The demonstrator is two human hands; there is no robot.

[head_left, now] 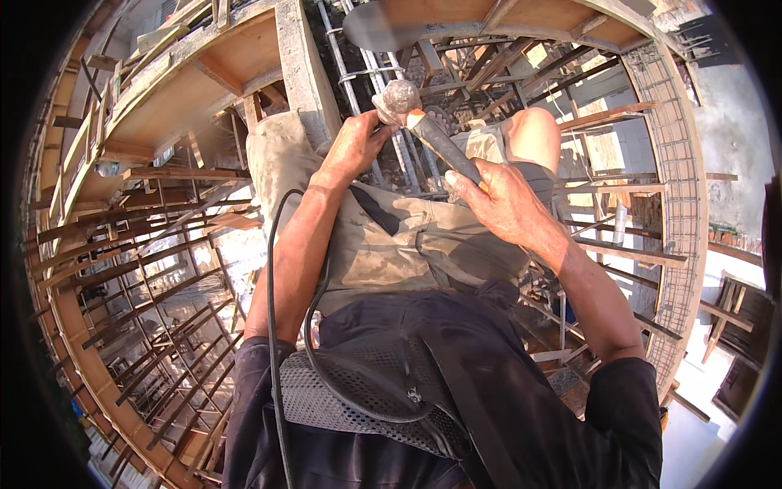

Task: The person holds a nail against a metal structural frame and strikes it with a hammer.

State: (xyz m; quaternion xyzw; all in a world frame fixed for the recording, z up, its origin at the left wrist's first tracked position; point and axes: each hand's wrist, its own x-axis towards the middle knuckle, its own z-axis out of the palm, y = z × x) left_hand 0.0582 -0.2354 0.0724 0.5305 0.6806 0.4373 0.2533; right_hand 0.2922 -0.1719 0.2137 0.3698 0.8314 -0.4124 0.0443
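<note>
My right hand (509, 200) is closed around the dark, worn handle (444, 147) of a hammer. The handle slants up and left, and a pale orange patch shows at its upper end. Just beyond that end is the rounded, dusty grey hammer head (401, 96). My left hand (356, 148) has its fingers closed at the left side of the head. Whether the head sits firmly on the handle, I cannot tell. Both hands are above my lap, between my bent knees, over steel reinforcing bars (349, 75).
A thick timber beam (303, 69) runs away beside the bars. Curved wooden formwork (220, 61) stretches left and ahead, with a rebar grid (661, 204) along the right. Wooden props and braces (163, 269) stand well below me. A black cable (274, 326) hangs beside my left arm.
</note>
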